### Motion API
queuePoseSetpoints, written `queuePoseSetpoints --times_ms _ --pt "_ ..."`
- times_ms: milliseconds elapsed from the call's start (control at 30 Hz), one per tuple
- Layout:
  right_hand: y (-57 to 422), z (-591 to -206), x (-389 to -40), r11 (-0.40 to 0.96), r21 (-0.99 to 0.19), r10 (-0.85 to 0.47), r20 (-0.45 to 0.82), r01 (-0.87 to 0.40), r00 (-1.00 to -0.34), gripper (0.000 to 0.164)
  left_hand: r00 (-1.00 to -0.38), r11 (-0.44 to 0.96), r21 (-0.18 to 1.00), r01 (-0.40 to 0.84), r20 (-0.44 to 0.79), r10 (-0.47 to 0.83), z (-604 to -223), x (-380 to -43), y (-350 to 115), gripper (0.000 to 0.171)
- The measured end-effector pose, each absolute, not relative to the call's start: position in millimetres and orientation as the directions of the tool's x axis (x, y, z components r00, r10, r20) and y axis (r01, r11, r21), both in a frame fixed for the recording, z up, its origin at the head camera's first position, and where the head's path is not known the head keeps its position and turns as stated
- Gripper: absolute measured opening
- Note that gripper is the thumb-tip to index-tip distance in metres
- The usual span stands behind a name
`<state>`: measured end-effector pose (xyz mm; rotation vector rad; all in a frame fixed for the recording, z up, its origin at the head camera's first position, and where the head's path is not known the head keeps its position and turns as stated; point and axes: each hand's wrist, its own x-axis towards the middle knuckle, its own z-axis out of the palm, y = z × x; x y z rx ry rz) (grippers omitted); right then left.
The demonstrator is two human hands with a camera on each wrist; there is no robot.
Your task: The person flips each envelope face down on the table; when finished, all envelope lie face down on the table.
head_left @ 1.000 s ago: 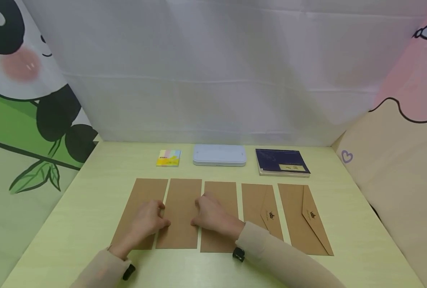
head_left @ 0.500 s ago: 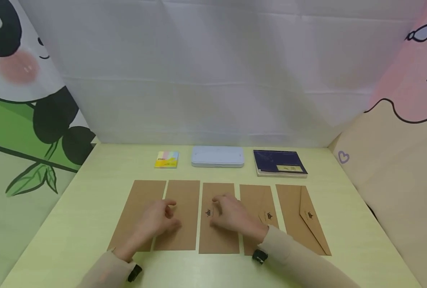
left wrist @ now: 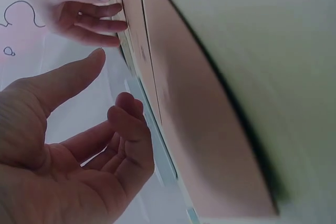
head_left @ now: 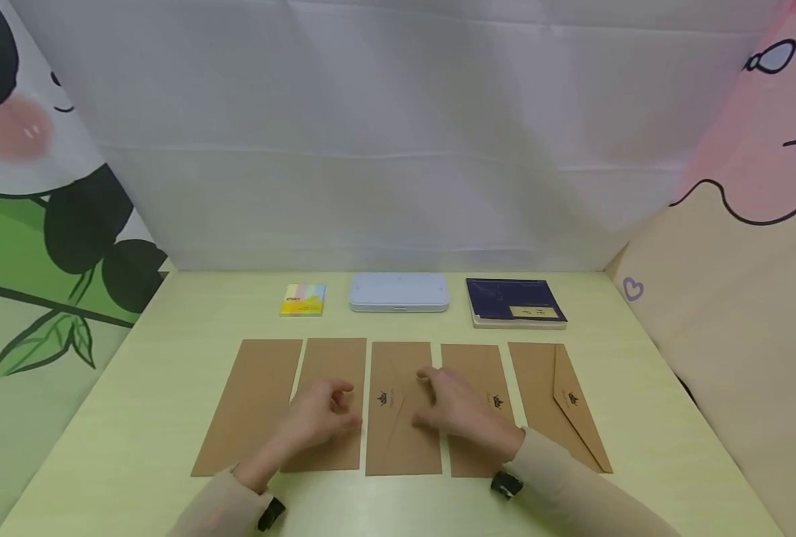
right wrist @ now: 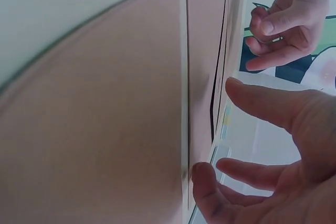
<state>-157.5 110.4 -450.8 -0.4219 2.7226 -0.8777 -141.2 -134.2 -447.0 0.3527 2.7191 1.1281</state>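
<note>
Several brown kraft envelopes lie side by side in a row across the table in the head view. My left hand (head_left: pixel 317 416) is over the second envelope from the left (head_left: pixel 336 359), thumb and fingers loosely curved with nothing between them. Over the gap between the middle envelope (head_left: pixel 400 440) and the second from the right (head_left: pixel 471 359) is my right hand (head_left: pixel 463 410), also holding nothing. Both wrist views show the fingers apart from the paper. Crown prints mark the middle envelope and those to its right; the rightmost envelope (head_left: pixel 535 395) shows its pointed flap plainly.
Behind the row stand a pad of sticky notes (head_left: pixel 303 300), a pale flat case (head_left: pixel 399 291) and a dark blue notebook (head_left: pixel 515 300). A white cloth (head_left: pixel 371 149) hangs at the table's back edge. Cartoon-printed panels flank both sides.
Both hands have shifted right. My right hand has come off the middle envelope's left edge, uncovering its crown print. My left hand has left the gap beside the leftmost envelope. The head view has shifted slightly.
</note>
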Motion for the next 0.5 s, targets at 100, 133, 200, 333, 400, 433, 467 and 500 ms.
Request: queuePoseSetpoints --times_ms 100,133,200,333,400,433,467,500 --pt "112 -450 -157 0.797 -0.575 -0.321 -0.141 -0.187 -0.937 0.073 -0.937 0.668 0.714 0.211 -0.046 0.345 -452 -142 -128 0.032" --pt "112 -450 -157 0.803 -0.568 -0.312 -0.142 -0.181 -0.939 0.073 -0.931 0.668 0.707 0.233 -0.037 0.363 -453 -142 -125 0.027" --pt "113 -449 -157 0.812 -0.56 -0.296 -0.15 -0.166 -0.943 0.074 -0.921 0.672 0.694 0.259 -0.031 0.388 -455 -143 -121 0.025" --pt "113 -447 -157 0.818 -0.556 -0.282 -0.167 -0.146 -0.945 0.074 -0.916 0.698 0.667 0.263 -0.054 0.398 -455 -143 -114 0.031" --pt "113 -446 -157 0.816 -0.561 -0.281 -0.177 -0.138 -0.943 0.074 -0.917 0.715 0.651 0.255 -0.071 0.392 -455 -143 -112 0.032" --pt "114 -447 -158 0.814 -0.566 -0.281 -0.183 -0.133 -0.942 0.073 -0.918 0.721 0.647 0.248 -0.08 0.388 -455 -143 -111 0.032" --pt "114 -447 -158 0.811 -0.571 -0.281 -0.187 -0.129 -0.941 0.073 -0.92 0.729 0.641 0.241 -0.089 0.382 -455 -144 -111 0.031" --pt "114 -447 -158 0.81 -0.573 -0.281 -0.19 -0.126 -0.941 0.073 -0.921 0.734 0.637 0.236 -0.094 0.377 -455 -144 -110 0.031"
